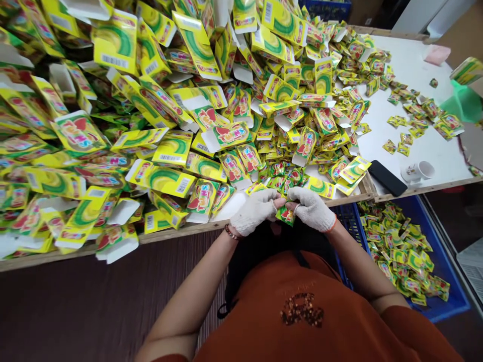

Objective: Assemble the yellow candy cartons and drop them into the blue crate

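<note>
My left hand (253, 211) and my right hand (314, 208) wear white knit gloves with bare fingertips at the table's near edge. Between them is a small green candy packet (286, 215) with a watermelon picture. Thumbs and fingers of both hands pinch it near its top, partly covering it. Just beyond the hands lie more green candy packets (281, 181) in a loose pile. Yellow-green printed boxes (204, 198), some with open flaps, lie close to my left hand. A flat yellow box (320, 187) rests beyond my right hand.
Heaped boxes (162, 176) cover the left and middle of the white table (381, 166). On the right are a black phone (387, 178), a mug (417, 172) and scattered yellow packets (403, 150). A blue crate (449, 281) full of packets stands below, right.
</note>
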`<state>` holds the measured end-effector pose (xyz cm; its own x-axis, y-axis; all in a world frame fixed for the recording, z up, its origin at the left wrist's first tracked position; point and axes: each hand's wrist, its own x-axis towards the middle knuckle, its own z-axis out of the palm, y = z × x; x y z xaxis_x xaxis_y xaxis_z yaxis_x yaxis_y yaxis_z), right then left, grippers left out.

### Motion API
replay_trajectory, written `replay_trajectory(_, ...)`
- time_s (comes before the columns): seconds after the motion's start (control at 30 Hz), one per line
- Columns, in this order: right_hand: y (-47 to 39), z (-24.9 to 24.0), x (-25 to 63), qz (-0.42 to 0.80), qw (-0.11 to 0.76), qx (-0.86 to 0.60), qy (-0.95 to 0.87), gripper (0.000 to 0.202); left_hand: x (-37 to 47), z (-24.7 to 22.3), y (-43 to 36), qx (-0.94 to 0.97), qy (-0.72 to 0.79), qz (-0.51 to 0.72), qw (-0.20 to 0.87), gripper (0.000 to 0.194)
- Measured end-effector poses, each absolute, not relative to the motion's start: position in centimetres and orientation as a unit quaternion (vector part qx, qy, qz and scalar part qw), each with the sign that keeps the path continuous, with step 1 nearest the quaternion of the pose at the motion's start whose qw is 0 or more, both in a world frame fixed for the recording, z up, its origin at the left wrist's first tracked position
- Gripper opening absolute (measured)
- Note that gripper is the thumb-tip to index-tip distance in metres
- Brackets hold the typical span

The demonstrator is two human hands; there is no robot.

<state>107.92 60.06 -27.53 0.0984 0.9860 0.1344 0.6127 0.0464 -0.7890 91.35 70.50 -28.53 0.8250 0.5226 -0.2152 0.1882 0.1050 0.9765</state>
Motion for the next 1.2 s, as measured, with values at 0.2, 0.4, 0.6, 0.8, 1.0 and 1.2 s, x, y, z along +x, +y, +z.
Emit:
replay_trajectory(0.2, 59.2, -27.7, 108.0, 0.149, 0.435, -0.701, -0.545, 0.011, 91.9, -28.2, 69.3, 0.692, 0.337, 0.265, 0.581, 0.035)
replay_trajectory(0.4, 59.2, -28.9, 107.0, 0.106, 0.484, -0.740, -0.454, 0.016, 93.2, -30.4, 66.7, 0.557, 0.397, 0.344, 0.643, 0.027)
replay_trajectory(0.6, 59.6, -30.6, 106.0, 0.072, 0.425, -0.763, -0.481, 0.015, 94.0, -30.7, 65.3, 0.500, 0.364, 0.365, 0.696, 0.034)
replay_trajectory(0.8, 59.1, -30.2, 106.2, 0.124, 0.466, -0.744, -0.463, 0.024, 94.1, -30.7, 65.3, 0.489, 0.344, 0.390, 0.700, 0.028)
replay_trajectory(1.0, 59.4, -29.2, 106.5, 0.330, 0.491, -0.629, -0.503, 0.031, 93.7, -30.3, 65.9, 0.515, 0.324, 0.362, 0.706, 0.025)
replay_trajectory(1.2, 60.2, -29.3, 108.1, 0.360, 0.522, -0.649, -0.421, 0.030, 90.2, -29.9, 67.9, 0.702, 0.346, 0.313, 0.538, 0.032)
